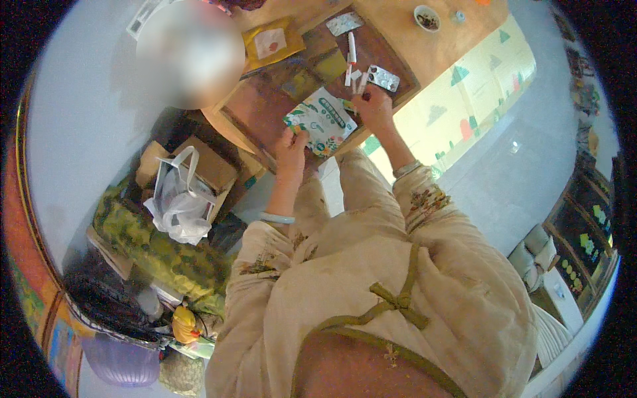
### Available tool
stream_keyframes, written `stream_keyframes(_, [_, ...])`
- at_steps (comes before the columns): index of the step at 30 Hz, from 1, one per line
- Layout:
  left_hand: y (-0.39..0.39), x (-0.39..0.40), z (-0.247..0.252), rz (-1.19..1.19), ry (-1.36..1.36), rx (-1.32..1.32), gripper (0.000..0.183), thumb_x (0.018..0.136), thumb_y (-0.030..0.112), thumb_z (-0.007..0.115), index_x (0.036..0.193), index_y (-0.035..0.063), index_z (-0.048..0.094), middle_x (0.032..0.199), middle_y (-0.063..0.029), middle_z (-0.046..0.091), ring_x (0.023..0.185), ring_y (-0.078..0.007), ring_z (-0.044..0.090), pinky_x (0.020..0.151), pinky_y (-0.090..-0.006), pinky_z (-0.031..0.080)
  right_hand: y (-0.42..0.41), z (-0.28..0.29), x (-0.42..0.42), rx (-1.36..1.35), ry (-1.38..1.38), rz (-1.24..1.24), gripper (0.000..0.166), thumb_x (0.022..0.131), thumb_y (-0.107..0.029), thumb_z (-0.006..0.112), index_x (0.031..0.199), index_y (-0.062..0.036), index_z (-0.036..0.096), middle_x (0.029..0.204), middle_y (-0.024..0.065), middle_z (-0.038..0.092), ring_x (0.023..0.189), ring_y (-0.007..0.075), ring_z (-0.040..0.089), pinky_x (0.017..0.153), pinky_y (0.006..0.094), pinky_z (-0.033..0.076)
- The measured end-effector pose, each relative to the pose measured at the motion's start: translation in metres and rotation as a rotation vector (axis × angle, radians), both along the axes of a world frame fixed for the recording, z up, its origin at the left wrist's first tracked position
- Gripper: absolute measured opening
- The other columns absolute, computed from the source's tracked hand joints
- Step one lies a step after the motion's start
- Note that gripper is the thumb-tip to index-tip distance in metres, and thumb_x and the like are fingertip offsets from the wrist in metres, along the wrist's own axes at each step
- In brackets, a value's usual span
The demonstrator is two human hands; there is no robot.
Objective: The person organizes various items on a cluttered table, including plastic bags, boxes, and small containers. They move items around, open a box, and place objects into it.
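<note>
My left hand (pixel 291 151) grips the lower left corner of a white printed packet (pixel 322 120) with green and floral decoration. At the packet's upper right, my right hand (pixel 372 104) has its fingers bent close together; whether they hold something is too small to tell. Just beyond those fingers lie small white strips (pixel 359 82). A silver blister pack (pixel 383 78) is to their right, and a white tube (pixel 352 48) with a red end lies above them. Another silvery pack (pixel 344 23) sits near the far edge of the brown tray-like surface (pixel 251 107).
A yellow packet (pixel 272 44) and a bowl (pixel 427 19) with dark contents are on the wooden table (pixel 393 25). A patterned mat (pixel 448 99) hangs at the right. Left of my legs are a cardboard box (pixel 211 164) and a clear plastic bag (pixel 181 204).
</note>
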State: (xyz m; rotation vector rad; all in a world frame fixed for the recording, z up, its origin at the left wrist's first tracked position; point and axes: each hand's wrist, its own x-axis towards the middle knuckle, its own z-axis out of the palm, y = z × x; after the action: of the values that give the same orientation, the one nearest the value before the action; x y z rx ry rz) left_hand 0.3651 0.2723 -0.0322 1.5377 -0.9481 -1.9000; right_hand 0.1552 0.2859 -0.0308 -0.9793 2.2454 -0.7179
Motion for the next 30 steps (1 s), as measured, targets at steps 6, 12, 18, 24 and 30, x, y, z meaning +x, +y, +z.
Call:
stream_keyframes(6, [0.000,0.037,0.012,0.183,0.315,0.293,0.017,0.080,0.004,0.057,0.096,0.0046,0.060,0.089,-0.0006,0.060,0.078,-0.0105,0.056,0.069,-0.0238,0.045,0.014,0.011,-0.010,-0.122,-0.429,0.146,0.035,0.080,-0.032,0.060,0.098,-0.0023,0.061,0.078,0.0092,0.060,0.070,0.0174,0.055,0.064,0.0328,0.044])
stream_keyframes(12, [-0.010,0.053,0.049,0.210,0.412,0.195,0.022,0.081,0.004,0.057,0.102,0.0067,0.058,0.095,0.0004,0.060,0.085,-0.0108,0.056,0.070,-0.0260,0.046,-0.003,0.062,0.039,0.022,-0.731,0.217,0.025,0.082,-0.023,0.059,0.090,0.0004,0.063,0.071,-0.0020,0.056,0.065,0.0052,0.046,0.056,0.0225,0.038])
stream_keyframes(18, [-0.015,0.066,0.088,0.261,0.387,0.138,0.018,0.082,0.007,0.056,0.100,0.0072,0.057,0.092,0.0004,0.059,0.083,-0.0113,0.055,0.070,-0.0272,0.045,-0.013,0.110,0.065,-0.144,-0.537,0.343,0.022,0.081,-0.020,0.060,0.087,0.0010,0.062,0.071,-0.0011,0.056,0.062,0.0060,0.046,0.053,0.0225,0.037])
stream_keyframes(24, [-0.019,0.082,0.103,0.202,0.209,0.024,0.021,0.084,0.020,0.057,0.101,0.0102,0.049,0.078,0.0011,0.053,0.071,-0.0115,0.053,0.061,-0.0278,0.046,-0.013,0.151,0.097,-0.395,-0.275,0.485,0.018,0.077,-0.016,0.059,0.087,-0.0009,0.061,0.078,0.0151,0.060,0.071,0.0272,0.059,0.062,0.0348,0.046])
stream_keyframes(30, [-0.029,0.071,0.149,0.275,0.188,0.057,0.051,0.077,0.054,0.056,0.107,0.0128,0.048,0.098,-0.0039,0.049,0.086,-0.0164,0.051,0.064,-0.0322,0.048,-0.011,0.166,0.127,-0.604,-0.124,0.632,0.016,0.077,-0.012,0.060,0.088,-0.0004,0.058,0.078,0.0130,0.056,0.065,0.0260,0.054,0.055,0.0329,0.043])
